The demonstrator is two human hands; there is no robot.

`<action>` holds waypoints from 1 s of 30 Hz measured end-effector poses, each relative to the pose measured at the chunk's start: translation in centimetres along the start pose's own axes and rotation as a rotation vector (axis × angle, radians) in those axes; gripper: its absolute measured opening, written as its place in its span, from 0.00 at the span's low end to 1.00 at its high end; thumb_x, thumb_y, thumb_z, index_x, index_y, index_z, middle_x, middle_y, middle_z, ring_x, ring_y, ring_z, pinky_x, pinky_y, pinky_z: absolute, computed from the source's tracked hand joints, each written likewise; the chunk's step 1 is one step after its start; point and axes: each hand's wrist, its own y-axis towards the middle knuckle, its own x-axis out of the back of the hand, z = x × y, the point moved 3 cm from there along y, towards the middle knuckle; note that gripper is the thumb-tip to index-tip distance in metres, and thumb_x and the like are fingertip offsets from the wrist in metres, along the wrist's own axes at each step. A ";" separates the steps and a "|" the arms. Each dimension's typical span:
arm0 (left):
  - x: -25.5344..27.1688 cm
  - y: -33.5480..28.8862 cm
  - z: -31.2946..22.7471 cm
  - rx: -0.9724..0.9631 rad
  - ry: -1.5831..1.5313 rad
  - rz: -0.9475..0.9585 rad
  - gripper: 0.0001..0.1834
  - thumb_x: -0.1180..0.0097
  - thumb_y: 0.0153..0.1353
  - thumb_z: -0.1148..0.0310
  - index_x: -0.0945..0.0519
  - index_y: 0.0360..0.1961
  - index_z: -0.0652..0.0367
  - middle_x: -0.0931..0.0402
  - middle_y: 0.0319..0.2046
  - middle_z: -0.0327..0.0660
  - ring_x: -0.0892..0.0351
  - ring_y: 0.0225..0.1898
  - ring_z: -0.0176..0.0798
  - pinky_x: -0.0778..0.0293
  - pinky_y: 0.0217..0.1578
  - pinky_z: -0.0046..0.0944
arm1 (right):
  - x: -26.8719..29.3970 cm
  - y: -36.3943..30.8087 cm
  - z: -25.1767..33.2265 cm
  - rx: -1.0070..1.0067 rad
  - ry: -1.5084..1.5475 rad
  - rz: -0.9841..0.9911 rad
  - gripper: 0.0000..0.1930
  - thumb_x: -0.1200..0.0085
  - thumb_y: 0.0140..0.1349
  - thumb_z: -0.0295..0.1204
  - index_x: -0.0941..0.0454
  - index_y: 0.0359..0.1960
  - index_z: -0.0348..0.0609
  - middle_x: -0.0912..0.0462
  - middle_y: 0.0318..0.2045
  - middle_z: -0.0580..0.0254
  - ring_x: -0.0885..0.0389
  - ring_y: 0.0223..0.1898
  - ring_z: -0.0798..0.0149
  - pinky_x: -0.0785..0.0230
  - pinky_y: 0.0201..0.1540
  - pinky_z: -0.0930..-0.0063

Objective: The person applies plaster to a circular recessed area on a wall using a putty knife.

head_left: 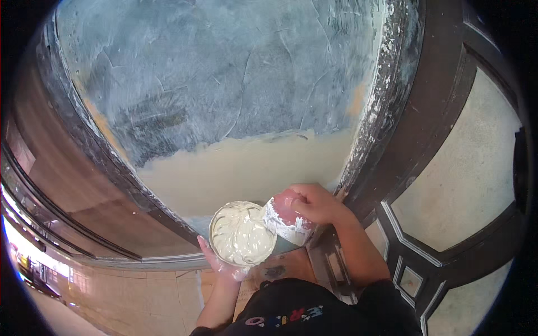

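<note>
A round tub (273, 246) of creamy off-white putty (242, 234) rests in my left hand (223, 265), whose palm and fingers cup it from the left and below. White smears cover that hand. In my right hand (320, 205) is a pink putty spreader (287, 206), pinched between thumb and fingers, its lower edge thick with white putty. The spreader's coated edge is at the right rim of the tub. Just beyond both hands stands a wall panel (241, 168), coated smooth beige along its lower part and patchy blue-grey above.
A dark, paint-flecked frame (386, 84) borders the panel on the right, beside a brown door with pale panes (465, 185). Brown wooden boards (73, 162) run along the left. Below lie floor tiles (140, 291) and a brown cardboard sheet (280, 267).
</note>
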 end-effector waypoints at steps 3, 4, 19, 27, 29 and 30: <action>-0.9 -0.4 0.1 0.037 -0.096 0.070 0.48 0.66 0.61 0.28 0.44 0.72 0.54 0.44 0.70 0.49 0.40 0.67 0.57 0.39 0.64 0.58 | -0.2 0.1 0.0 0.074 -0.022 -0.010 0.09 0.47 0.60 0.28 0.25 0.37 0.34 0.31 0.17 0.69 0.36 0.20 0.77 0.41 0.23 0.73; -0.9 -0.4 0.0 0.044 -0.135 0.069 0.48 0.66 0.61 0.28 0.44 0.72 0.54 0.44 0.70 0.49 0.40 0.67 0.57 0.39 0.64 0.58 | -0.2 0.2 0.1 0.038 0.018 0.013 0.11 0.46 0.59 0.30 0.24 0.39 0.34 0.26 0.21 0.58 0.30 0.23 0.66 0.37 0.27 0.67; 0.0 -0.4 -1.3 -0.066 -0.064 0.079 0.46 0.65 0.63 0.30 0.44 0.72 0.52 0.47 0.72 0.49 0.43 0.69 0.57 0.43 0.66 0.61 | 1.0 -2.7 -1.0 0.077 0.067 -0.015 0.12 0.43 0.63 0.33 0.24 0.44 0.38 0.22 0.26 0.60 0.26 0.28 0.68 0.32 0.34 0.71; 0.1 -0.7 -0.5 -0.054 0.036 0.125 0.44 0.66 0.63 0.31 0.41 0.71 0.50 0.46 0.71 0.47 0.43 0.69 0.56 0.43 0.66 0.60 | 1.2 -4.3 -5.5 -0.017 -0.045 -0.188 0.12 0.45 0.64 0.31 0.26 0.46 0.40 0.19 0.30 0.55 0.19 0.32 0.63 0.29 0.35 0.69; 0.3 -0.8 0.0 -0.031 -0.020 0.107 0.44 0.66 0.63 0.31 0.41 0.71 0.50 0.46 0.71 0.47 0.43 0.69 0.56 0.43 0.66 0.60 | 1.4 -4.1 -7.5 -0.138 0.210 -0.245 0.12 0.46 0.66 0.30 0.28 0.48 0.40 0.20 0.30 0.57 0.20 0.30 0.67 0.29 0.33 0.72; 0.3 -0.7 0.3 -0.012 -0.076 0.084 0.44 0.66 0.63 0.31 0.41 0.71 0.50 0.46 0.71 0.47 0.43 0.69 0.56 0.43 0.66 0.60 | 1.5 -4.0 -8.5 -0.257 0.469 -0.293 0.13 0.47 0.67 0.29 0.29 0.50 0.40 0.21 0.30 0.59 0.20 0.27 0.70 0.29 0.30 0.76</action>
